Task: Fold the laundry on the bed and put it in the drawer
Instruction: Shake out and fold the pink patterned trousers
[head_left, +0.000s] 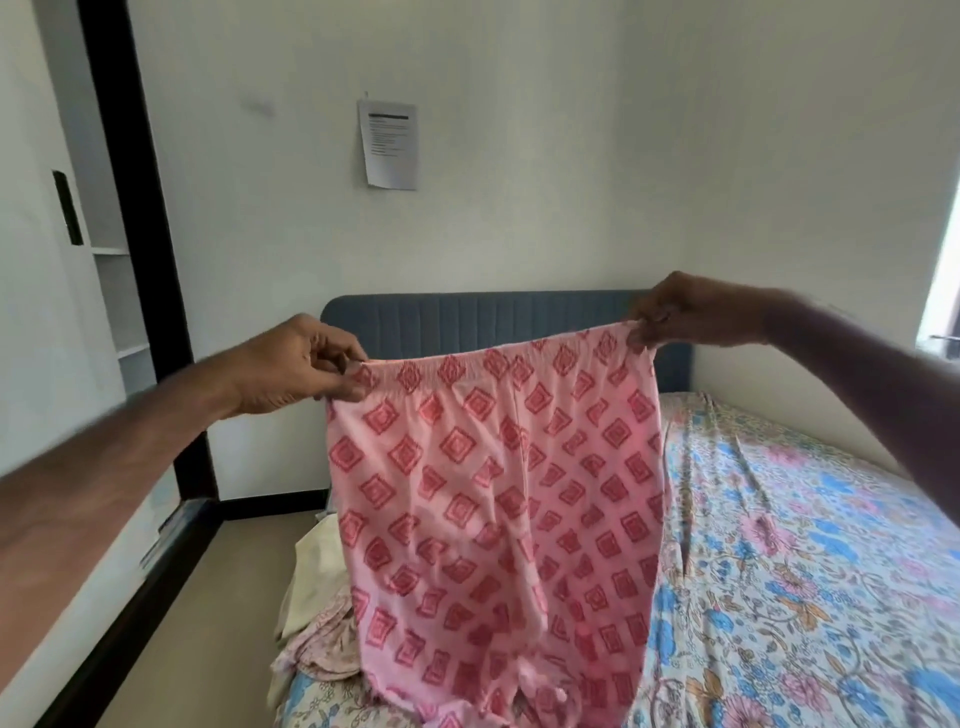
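A pair of pink trousers (498, 499) with a red diamond print hangs upright in front of me, stretched by its elastic waistband. My left hand (291, 371) pinches the waistband's left end. At the right end my right hand (685, 312) pinches the same band, a little higher. The legs drop down onto the bed (779, 571), which has a floral sheet. More laundry (317, 613), cream and pale pink pieces, lies heaped on the bed's left side, partly hidden behind the trousers.
A blue padded headboard (441, 317) stands against the far wall with a paper sheet (389, 143) taped above it. A dark-framed wardrobe (130, 260) with white shelves runs along the left. Bare floor (218, 597) lies between it and the bed.
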